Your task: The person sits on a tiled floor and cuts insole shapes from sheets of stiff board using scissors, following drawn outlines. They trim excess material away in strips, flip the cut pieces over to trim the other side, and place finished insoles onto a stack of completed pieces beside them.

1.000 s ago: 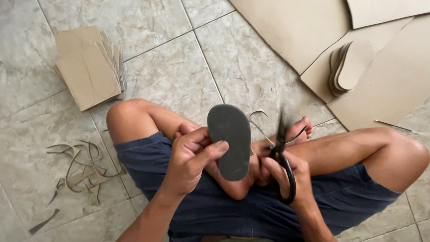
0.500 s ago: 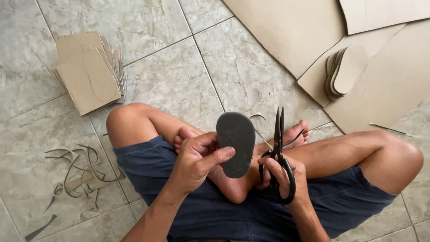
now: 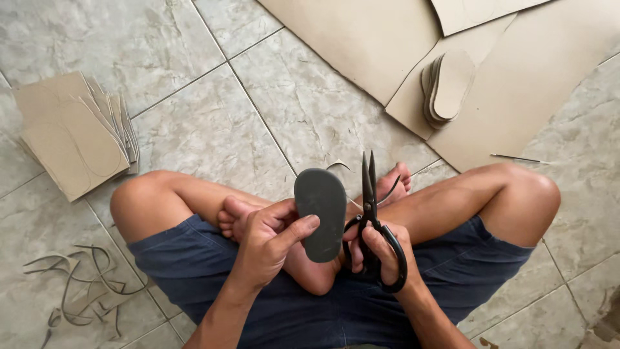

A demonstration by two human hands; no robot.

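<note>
I sit cross-legged on a tiled floor. My left hand [image 3: 270,242] grips a dark grey sole-shaped piece [image 3: 321,210] by its lower left edge, thumb across its face, holding it upright over my lap. Just to its right, my right hand [image 3: 381,253] holds black scissors [image 3: 371,207] by their looped handles. The blades point up and away, nearly closed, close beside the grey piece's right edge.
A stack of brown card sheets with traced sole outlines [image 3: 74,132] lies at the left. Thin cut strips [image 3: 74,284] litter the floor lower left. Large card sheets [image 3: 516,97] and a pile of cut-out soles [image 3: 449,87] lie at the upper right.
The grey piece has come lower and turned more upright in my left hand. The scissors, blurred and tilted before, now stand steady with blades pointing up beside it.
</note>
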